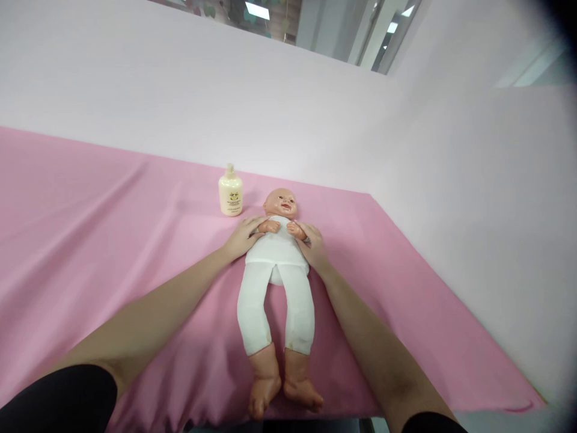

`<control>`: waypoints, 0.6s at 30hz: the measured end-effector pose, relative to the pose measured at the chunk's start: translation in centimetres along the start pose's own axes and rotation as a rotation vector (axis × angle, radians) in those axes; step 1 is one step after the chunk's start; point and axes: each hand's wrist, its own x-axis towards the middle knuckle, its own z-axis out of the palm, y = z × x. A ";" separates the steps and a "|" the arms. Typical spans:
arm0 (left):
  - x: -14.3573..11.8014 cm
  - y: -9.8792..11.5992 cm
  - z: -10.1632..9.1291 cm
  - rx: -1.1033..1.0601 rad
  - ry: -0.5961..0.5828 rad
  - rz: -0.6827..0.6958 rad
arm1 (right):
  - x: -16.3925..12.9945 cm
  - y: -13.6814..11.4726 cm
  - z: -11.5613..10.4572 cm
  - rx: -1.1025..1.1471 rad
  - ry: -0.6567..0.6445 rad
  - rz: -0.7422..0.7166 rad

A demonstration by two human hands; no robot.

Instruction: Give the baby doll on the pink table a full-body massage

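A baby doll [277, 246] with a white cloth body and legs lies on its back on a pink cloth, its head away from me and its bare feet towards me. My left hand [244, 237] is closed round the doll's arm on the left side, thumb near the chest. On the other side, my right hand [314, 245] grips the second arm in the same way. Both small doll hands rest on the chest between mine. A cream pump bottle [231, 195] with dark print stands upright just beyond my left hand, apart from it.
The pink cloth [180, 210] is wrinkled on the left and covers the table up to its front edge, near the doll's feet. White walls [202, 102] rise behind and to the right. A window [288, 24] is at the top.
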 end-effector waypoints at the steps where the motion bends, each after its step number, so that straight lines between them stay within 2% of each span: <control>1: 0.0 0.1 0.0 0.023 -0.003 0.004 | 0.0 0.1 0.0 -0.012 -0.005 -0.002; 5: -0.1 0.4 -0.1 0.061 0.047 0.036 | -0.1 -0.3 -0.2 -0.006 -0.002 -0.009; 7: -0.2 0.4 -0.2 0.046 0.139 0.034 | -0.1 -0.7 -0.4 0.046 0.075 0.028; 9: -0.3 0.3 -0.4 -0.022 0.264 -0.003 | -0.1 -0.8 -0.5 0.138 0.222 0.096; 13: -0.1 -0.7 -0.7 -0.315 0.540 -0.186 | 0.2 0.4 -1.0 0.315 0.530 0.251; 16: 0.1 -1.9 -1.1 -0.544 0.686 -0.380 | 0.2 2.3 -1.3 0.371 0.674 0.453; 18: 0.2 -2.7 -1.3 -0.619 0.760 -0.490 | 0.1 3.3 -1.5 0.411 0.738 0.605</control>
